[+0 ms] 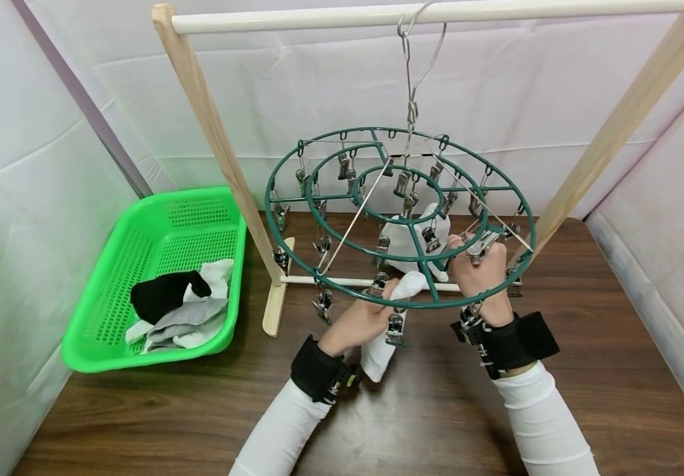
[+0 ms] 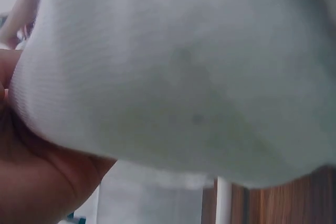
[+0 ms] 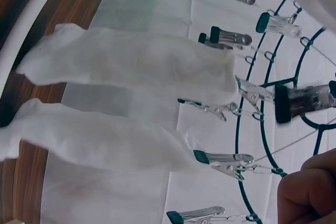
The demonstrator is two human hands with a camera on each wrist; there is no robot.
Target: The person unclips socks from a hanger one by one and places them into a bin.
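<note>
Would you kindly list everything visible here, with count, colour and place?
round clip hanger: one, dark green, hooked on the rail
wooden rack: one, pale wood, on the table
hung socks: two, white, clipped inside the hanger
held sock: one, white, below the front ring
basket: one, bright green, table's left
basket laundry: black, grey and white pieces, count unclear
table: one, dark brown
left hand: holds the held sock
right hand: grips a metal clip

Bright, even light; blurred wrist close-ups
</note>
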